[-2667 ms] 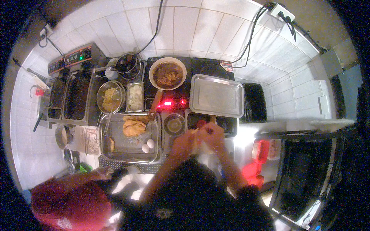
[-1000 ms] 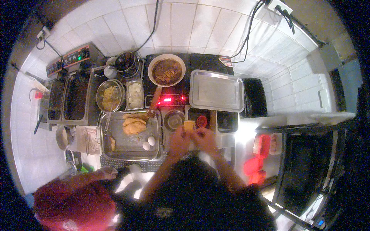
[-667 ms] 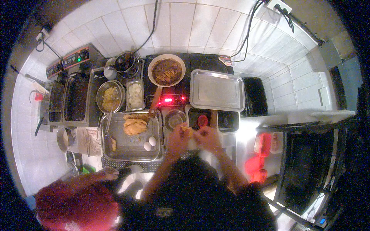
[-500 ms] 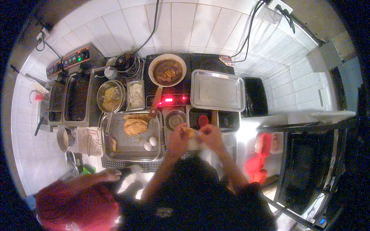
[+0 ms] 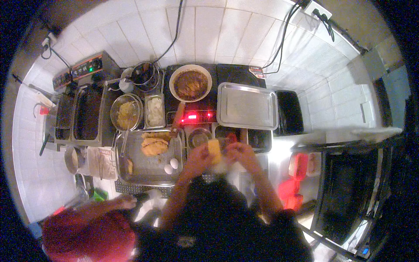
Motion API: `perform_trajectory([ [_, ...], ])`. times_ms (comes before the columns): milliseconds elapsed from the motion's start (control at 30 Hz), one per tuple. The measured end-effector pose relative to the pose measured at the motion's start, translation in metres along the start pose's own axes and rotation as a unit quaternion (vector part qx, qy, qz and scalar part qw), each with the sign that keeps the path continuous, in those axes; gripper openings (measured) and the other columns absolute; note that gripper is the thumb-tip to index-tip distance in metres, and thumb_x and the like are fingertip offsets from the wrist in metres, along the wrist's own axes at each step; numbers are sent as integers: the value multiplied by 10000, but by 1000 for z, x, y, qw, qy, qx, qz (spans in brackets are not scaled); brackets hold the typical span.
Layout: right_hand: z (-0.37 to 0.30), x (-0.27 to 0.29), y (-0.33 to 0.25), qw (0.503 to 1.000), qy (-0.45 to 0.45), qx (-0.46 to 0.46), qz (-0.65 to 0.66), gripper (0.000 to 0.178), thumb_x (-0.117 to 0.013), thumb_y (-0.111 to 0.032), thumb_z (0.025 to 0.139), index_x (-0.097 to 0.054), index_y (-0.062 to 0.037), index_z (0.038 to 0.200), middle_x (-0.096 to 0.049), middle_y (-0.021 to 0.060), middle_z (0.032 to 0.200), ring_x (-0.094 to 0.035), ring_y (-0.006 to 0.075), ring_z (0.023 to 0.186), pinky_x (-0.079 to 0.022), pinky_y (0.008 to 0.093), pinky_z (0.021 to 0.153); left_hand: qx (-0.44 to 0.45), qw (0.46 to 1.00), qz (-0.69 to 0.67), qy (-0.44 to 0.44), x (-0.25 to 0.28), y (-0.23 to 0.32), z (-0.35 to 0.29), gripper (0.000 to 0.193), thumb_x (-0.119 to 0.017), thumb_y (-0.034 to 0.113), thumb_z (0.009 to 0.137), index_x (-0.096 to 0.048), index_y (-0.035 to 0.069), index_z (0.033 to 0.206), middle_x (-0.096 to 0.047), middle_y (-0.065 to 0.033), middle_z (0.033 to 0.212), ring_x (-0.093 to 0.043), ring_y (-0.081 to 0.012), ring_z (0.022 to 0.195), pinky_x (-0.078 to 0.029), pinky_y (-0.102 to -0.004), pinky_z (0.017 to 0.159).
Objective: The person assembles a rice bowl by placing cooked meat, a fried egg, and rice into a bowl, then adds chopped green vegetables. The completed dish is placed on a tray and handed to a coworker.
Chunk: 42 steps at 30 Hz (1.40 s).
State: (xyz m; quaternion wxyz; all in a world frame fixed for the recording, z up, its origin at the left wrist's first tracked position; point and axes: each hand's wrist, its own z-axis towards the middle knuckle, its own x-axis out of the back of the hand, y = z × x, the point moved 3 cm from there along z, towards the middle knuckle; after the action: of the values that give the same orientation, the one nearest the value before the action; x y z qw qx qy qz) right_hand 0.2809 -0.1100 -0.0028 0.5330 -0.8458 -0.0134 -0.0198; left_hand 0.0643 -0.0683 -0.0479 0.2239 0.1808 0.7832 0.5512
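**Both hands on a yellow slice, centre of the station**

Left to right:
- Double fryer (image 5: 78, 115) far left, baskets dark, nothing visibly in them.
- Round bowl of pale shredded food (image 5: 126, 112), next to it a small steel pan of chopped white stuff (image 5: 154, 111).
- Steel tray (image 5: 150, 157) below: breaded fried pieces (image 5: 153, 146) at the top, two eggs (image 5: 171, 166) at the lower right corner.
- Left hand (image 5: 198, 157) and right hand (image 5: 238, 153) meet just right of that tray. Between them a thin yellow slice (image 5: 214, 150), looks like cheese. Fingers of both hands pinch narrow on it; exact contact is blurred.
- Behind: pan of brown sauce (image 5: 190, 84), flat steel lid (image 5: 247, 106) further right.
- Another person in red (image 5: 87, 236) at lower left.

To do it well, I'd say: pinch the edges only, peel slowly so the slice doesn't tear, keep it over the tabletop, away from the lit hob.
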Motion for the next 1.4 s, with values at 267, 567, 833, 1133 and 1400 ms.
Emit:
perform_trajectory([
  [267,25,-25,-7,997,-28,-48,61,293,-670,-255,1033,-733,-33,1213,-758,48,1000,-713,155,844,-606,326,768,43,997,56,22,20,8,2,340,-629,181,1026,-615,9,1320,-721,-86,1153,-707,-195,991,-612,-371,867],
  [567,82,-48,-19,995,-36,-14,90,325,-622,-207,1034,-705,-8,1277,-758,66,1103,-720,158,939,-599,312,819,63,988,-124,72,62,-3,29,352,-560,278,1089,-609,5,1307,-699,-102,1155,-712,-229,1002,-649,-394,837],
  [833,122,-70,-92,996,-69,16,46,331,-640,-196,1020,-679,-7,1288,-748,86,1098,-712,161,928,-599,309,815,-65,980,118,143,101,62,54,322,-592,245,1057,-642,9,1270,-718,-123,1143,-728,-243,962,-664,-420,790],
  [1133,216,-45,-49,981,-119,-78,132,325,-681,-182,987,-676,-22,1270,-732,59,1102,-706,158,922,-592,306,802,-55,985,37,158,119,43,114,336,-664,212,1009,-657,-10,1262,-732,-136,1138,-720,-224,967,-591,-366,886],
  [1400,308,-21,-133,961,-21,148,-231,210,-762,-136,925,-733,-31,1104,-755,58,926,-713,150,804,-577,311,746,-114,954,74,266,160,83,143,385,-695,258,1005,-666,0,1290,-749,-120,1107,-706,-206,1015,-562,-345,918],
])
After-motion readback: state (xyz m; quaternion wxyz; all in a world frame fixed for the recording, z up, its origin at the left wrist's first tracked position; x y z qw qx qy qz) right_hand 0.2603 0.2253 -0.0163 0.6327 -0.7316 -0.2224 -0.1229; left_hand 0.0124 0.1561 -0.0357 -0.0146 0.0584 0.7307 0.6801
